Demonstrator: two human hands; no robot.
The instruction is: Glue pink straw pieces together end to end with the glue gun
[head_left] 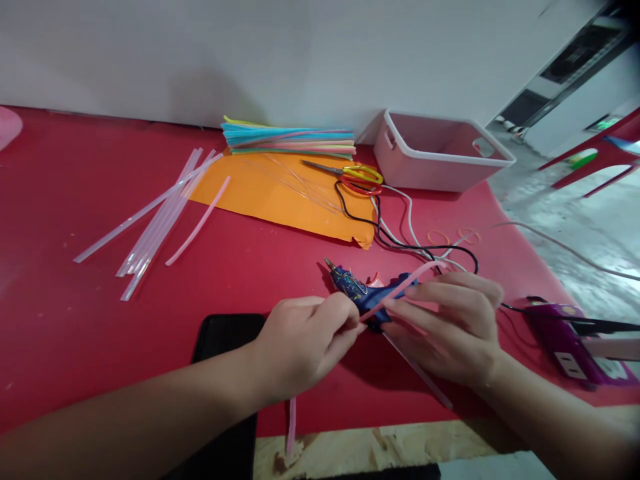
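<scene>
My left hand (310, 340) is closed in a fist round a fuzzy pink pipe cleaner (400, 288), whose lower end seems to hang below the fist. The fingers of my right hand (450, 327) are bent against the same pipe cleaner and pinch it along its upper part; the thumb is partly hidden. Just behind both hands lies a dark blue glue gun (350, 283) with its metal nozzle pointing to the upper left. A translucent glue stick (425, 377) sticks out beneath it, near my right palm.
Several clear glue sticks (163, 223) and a short pink pipe cleaner (200, 223) lie left. Behind are an orange envelope (280, 193), scissors (357, 177), a pipe cleaner bundle (290, 139) and a pink bin (440, 170). Cables (407, 243) run toward a purple power strip (555, 340). A black flat object (225, 327) sits near my left forearm.
</scene>
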